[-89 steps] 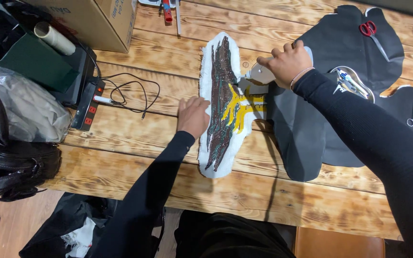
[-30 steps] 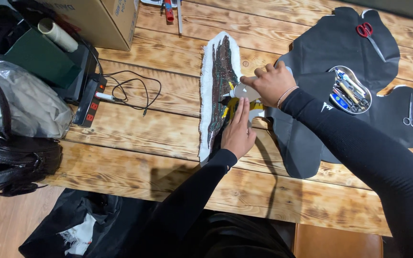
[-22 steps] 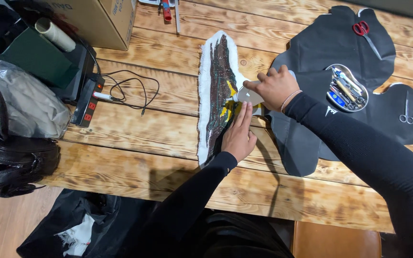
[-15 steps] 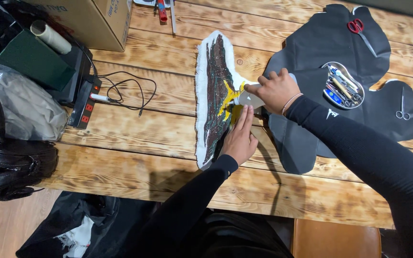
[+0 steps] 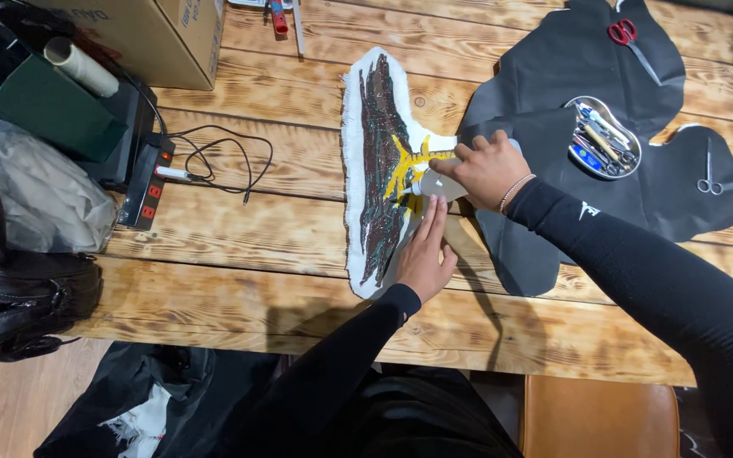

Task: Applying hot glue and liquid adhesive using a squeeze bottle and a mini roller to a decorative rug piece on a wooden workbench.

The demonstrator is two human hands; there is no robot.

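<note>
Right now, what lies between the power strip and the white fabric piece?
In the head view, a loose black cable lies on the wooden table between the power strip and the fabric piece; the rest of that stretch is bare boards.

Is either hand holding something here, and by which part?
The right hand grips a small whitish tool by its rear body, tip toward the yellow stitching. The left hand holds nothing; it lies flat on the white fabric piece.

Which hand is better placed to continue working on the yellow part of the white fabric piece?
Probably the right hand: it already grips the small grey tool at the yellow part. The left hand lies flat on the white fabric piece, holding it down.
</note>
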